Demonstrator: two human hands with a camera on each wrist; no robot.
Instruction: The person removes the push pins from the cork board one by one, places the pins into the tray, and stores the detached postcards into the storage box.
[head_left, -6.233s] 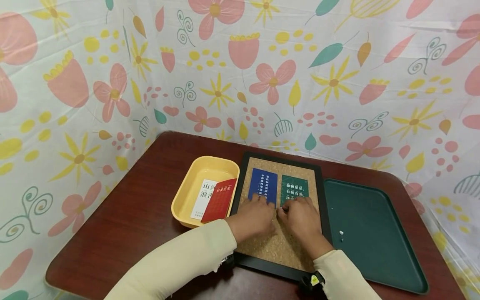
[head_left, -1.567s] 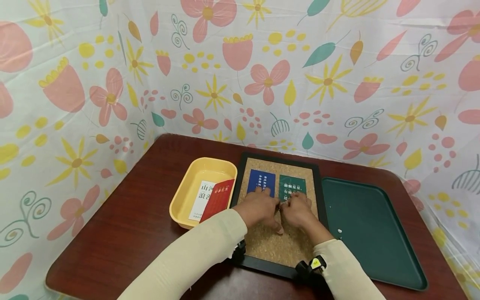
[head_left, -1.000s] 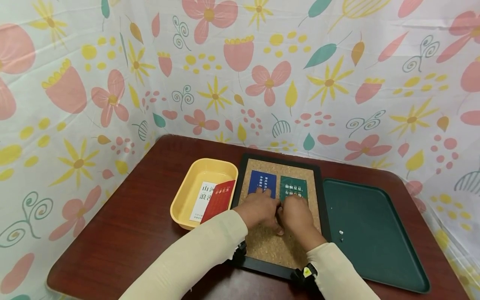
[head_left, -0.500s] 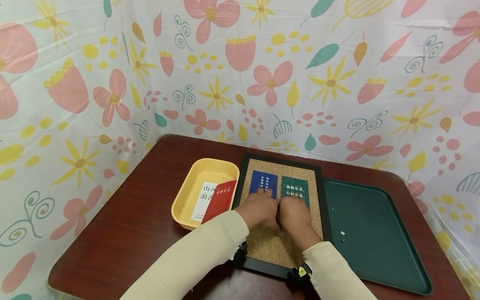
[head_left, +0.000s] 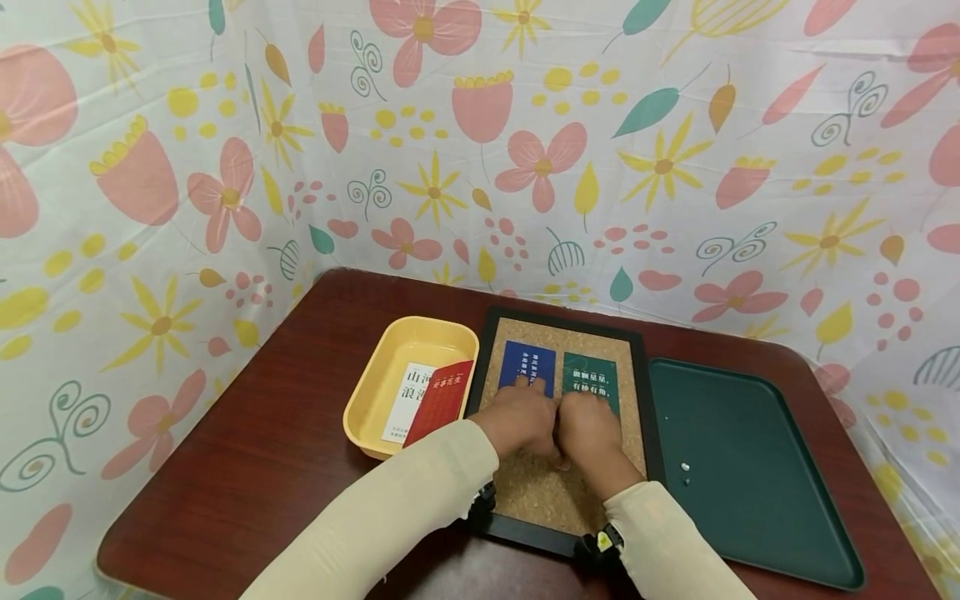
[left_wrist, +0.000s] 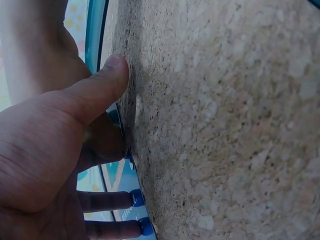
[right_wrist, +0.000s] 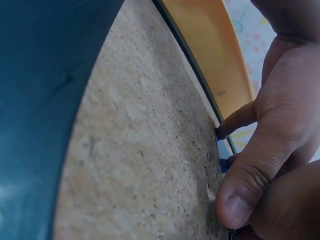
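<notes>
On a black-framed cork board (head_left: 540,496) lie a blue card (head_left: 527,358) and, to its right, a green card (head_left: 588,367), both printed with white characters. My left hand (head_left: 522,414) rests over the blue card's lower part. Its outer fingers stretch straight onto that card, while the thumb sticks out just over bare cork in the left wrist view. My right hand (head_left: 591,429) lies against the left one at the green card's lower edge, its fingers curled down. Its fingertips are hidden, so I cannot tell what lies under them. The left hand (right_wrist: 280,120) fills much of the right wrist view.
Left of the board stands a yellow tray (head_left: 358,408) with a white card (head_left: 405,400) and a red card (head_left: 438,404) overlapping inside. A dark green tray (head_left: 765,500) lies to the right, with small shiny pieces (head_left: 685,467) on it. Floral cloth hangs behind the table.
The right hand has turned from fingers stretched toward the green card to a curled shape beside the left hand. The left hand has hardly moved in the last second.
</notes>
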